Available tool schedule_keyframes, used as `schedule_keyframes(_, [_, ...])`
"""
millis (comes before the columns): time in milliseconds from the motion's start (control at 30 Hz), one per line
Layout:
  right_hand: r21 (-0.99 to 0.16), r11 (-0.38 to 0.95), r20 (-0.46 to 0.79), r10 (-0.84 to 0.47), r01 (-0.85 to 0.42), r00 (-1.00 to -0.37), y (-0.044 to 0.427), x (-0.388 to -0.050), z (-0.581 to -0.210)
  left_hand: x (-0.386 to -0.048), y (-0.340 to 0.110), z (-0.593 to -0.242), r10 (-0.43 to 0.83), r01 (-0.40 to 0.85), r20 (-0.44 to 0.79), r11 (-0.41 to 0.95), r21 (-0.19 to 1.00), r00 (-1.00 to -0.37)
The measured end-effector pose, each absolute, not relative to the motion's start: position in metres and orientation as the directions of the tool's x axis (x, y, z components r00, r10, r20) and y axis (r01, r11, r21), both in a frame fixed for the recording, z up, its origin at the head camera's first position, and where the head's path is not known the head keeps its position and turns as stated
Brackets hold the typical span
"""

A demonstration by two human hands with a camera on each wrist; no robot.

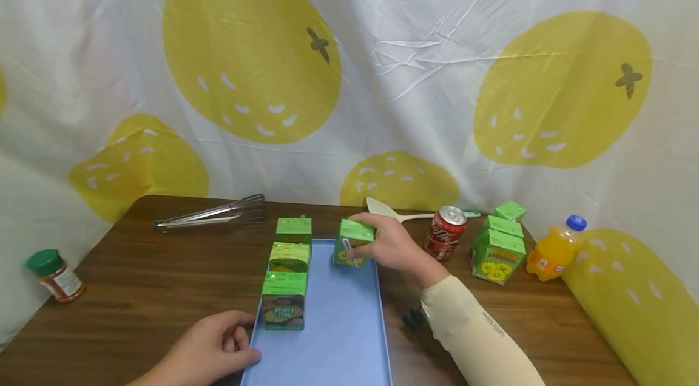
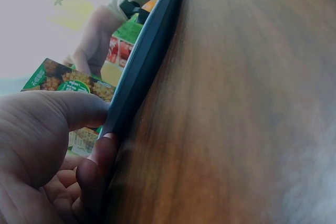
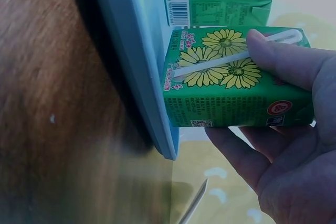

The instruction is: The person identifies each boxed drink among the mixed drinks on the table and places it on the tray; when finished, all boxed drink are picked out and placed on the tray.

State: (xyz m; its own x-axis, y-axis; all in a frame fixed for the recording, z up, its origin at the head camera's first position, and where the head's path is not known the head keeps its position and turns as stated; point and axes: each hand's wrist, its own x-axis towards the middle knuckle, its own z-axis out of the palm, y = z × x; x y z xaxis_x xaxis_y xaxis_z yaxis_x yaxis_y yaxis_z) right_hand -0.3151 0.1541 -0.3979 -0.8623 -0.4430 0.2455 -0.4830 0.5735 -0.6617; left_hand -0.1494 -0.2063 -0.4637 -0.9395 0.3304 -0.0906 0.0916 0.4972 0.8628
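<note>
My right hand [image 1: 394, 245] grips a green drink carton [image 1: 347, 230] with yellow flowers and a white straw at the far right corner of a blue tray [image 1: 341, 325]. In the right wrist view, the thumb lies over the straw side of the carton [image 3: 226, 103], its base at the tray surface. My left hand [image 1: 210, 346] pinches the tray's near left edge, thumb on the rim and fingers curled against the outside. Along the tray's left side stand three green cartons in a row; the nearest carton [image 1: 284, 307] shows a brown picture.
Right of the tray stand a red soda can [image 1: 445, 233], several green flower cartons [image 1: 498, 252] and an orange drink bottle [image 1: 554, 249]. A spatula [image 1: 382, 209] and metal tongs [image 1: 213, 216] lie at the back. A green-capped spice jar [image 1: 57, 277] stands far left.
</note>
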Motion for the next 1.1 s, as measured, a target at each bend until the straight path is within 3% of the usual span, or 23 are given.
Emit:
schedule_keyframes(633, [-0.704, 0.535, 0.256, -0.422, -0.467, -0.870, 0.150, -0.320, -0.412, -0.151, -0.208, -0.468, 0.351, 0.125, -0.063, 0.488, 0.864, -0.934])
schedule_keyframes(1100, [-0.734, 0.484, 0.254, -0.455, -0.477, -0.853, 0.157, -0.325, -0.422, -0.154, -0.208, -0.467, 0.336, 0.055, -0.137, 0.503, 0.863, -0.932])
